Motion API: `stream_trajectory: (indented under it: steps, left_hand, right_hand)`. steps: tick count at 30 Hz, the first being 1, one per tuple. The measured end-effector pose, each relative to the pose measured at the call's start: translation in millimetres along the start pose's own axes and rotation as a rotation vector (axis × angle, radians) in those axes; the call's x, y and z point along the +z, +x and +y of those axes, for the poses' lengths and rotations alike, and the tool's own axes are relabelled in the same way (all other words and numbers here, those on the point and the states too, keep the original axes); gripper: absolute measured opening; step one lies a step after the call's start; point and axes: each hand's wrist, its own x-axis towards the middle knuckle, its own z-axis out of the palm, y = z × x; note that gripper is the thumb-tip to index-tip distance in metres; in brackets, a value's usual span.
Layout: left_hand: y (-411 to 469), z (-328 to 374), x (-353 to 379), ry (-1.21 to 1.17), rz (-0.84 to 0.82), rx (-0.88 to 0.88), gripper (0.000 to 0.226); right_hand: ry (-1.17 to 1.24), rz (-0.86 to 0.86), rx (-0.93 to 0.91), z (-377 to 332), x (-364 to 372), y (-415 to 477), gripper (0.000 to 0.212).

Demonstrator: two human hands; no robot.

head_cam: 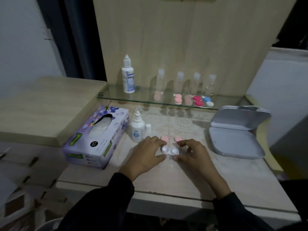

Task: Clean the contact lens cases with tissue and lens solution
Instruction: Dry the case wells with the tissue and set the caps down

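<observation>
The case (170,150) lies on the tabletop (183,180) between both hands, its long axis running left to right, 2 pink caps (165,138) just behind. The left hand (146,155) and right hand (191,155) flank its ends equally near, fingers loosely curled. I cannot tell whether either pinches it.

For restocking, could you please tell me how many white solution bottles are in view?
2. One white solution bottle stands on the glass shelf's left end; the other bottle stands on the table, right of the tissue box. None appears hidden.
</observation>
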Motion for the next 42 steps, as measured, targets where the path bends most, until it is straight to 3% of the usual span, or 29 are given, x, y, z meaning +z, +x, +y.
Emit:
stream_trajectory:
  steps: [4, 8, 13, 16, 19, 22, 24, 28, 30, 34, 38, 42]
  left_hand:
    - [2, 4, 8, -0.042, 0.103, -0.015, 0.025]
    - [5, 7, 16, -0.041, 0.119, -0.018, 0.026]
    - [2, 5, 21, -0.096, 0.191, -0.011, 0.028]
    - [-7, 6, 17, -0.25, 0.411, -0.044, 0.021]
    - [-19, 6, 7, -0.37, 0.789, -0.051, 0.021]
    - [-20, -5, 1, -0.42, 1.01, -0.061, 0.04]
    - [-15, -18, 4, -0.542, 0.951, -0.094, 0.059]
    - [0, -37, 12, -0.789, 0.674, -0.24, 0.083]
    - [8, -44, 11, -0.813, 0.584, -0.279, 0.081]
    - [14, -49, 0, -0.778, 0.485, -0.237, 0.052]
    - [6, -52, -17, -0.431, 0.351, -0.113, 0.047]
    - [-1, -50, -34, -0.014, 0.064, 0.042, 0.056]
  right_hand:
    - [0.023, 0.089, -0.012, 7, 10, -1, 0.032]
    - [0.058, 0.08, -0.064, 16, 10, 2, 0.017]
    - [0.097, 0.089, -0.076, 18, 11, 1, 0.015]
    - [0.112, 0.103, -0.086, 18, 11, 0, 0.016]
    - [0.106, 0.124, -0.087, 19, 11, -2, 0.02]
    - [0.09, 0.125, -0.1, 22, 11, -1, 0.031]
    - [0.095, 0.122, -0.103, 24, 11, 0, 0.032]
    - [0.12, 0.115, -0.097, 24, 12, 0, 0.029]
    - [0.138, 0.11, -0.088, 23, 13, 1, 0.028]
    - [0.144, 0.115, -0.088, 23, 12, 0, 0.023]
    - [0.15, 0.124, -0.095, 22, 12, 0, 0.021]
    - [0.139, 0.132, -0.098, 23, 13, 0, 0.021]
